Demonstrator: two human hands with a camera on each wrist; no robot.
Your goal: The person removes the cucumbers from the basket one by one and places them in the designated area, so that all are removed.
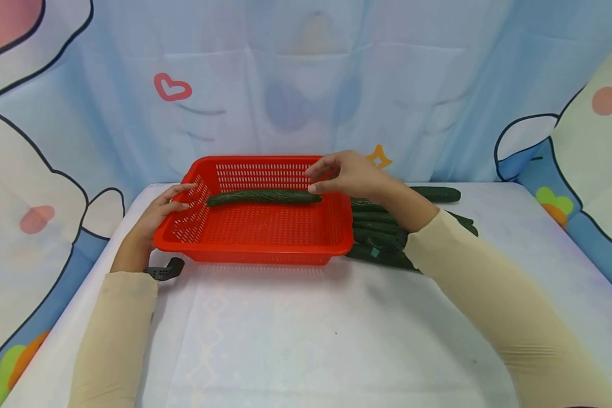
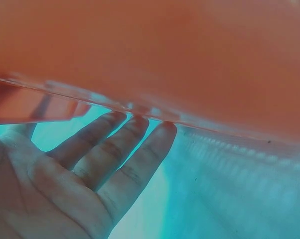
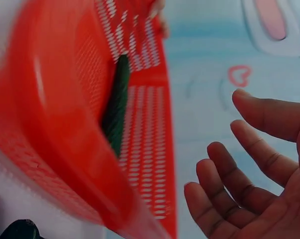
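A red perforated basket point(image 1: 255, 249) stands on the white table. One long dark green cucumber point(image 1: 262, 197) lies lengthwise inside it, toward the back. My right hand point(image 1: 320, 177) hovers over the cucumber's right end with relaxed fingers and holds nothing. In the right wrist view the same hand point(image 3: 249, 174) is spread, apart from the cucumber point(image 3: 117, 104) and the basket point(image 3: 60, 124). My left hand point(image 1: 183, 195) rests with straight fingers on the basket's left rim. The left wrist view has its fingers point(image 2: 105, 154) lying flat under the red rim point(image 2: 165, 55).
A pile of several more cucumbers point(image 1: 382, 238) lies on the table just right of the basket, partly behind my right forearm. A black wrist mount point(image 1: 164, 271) sits by my left sleeve. A cartoon backdrop closes off the back and sides.
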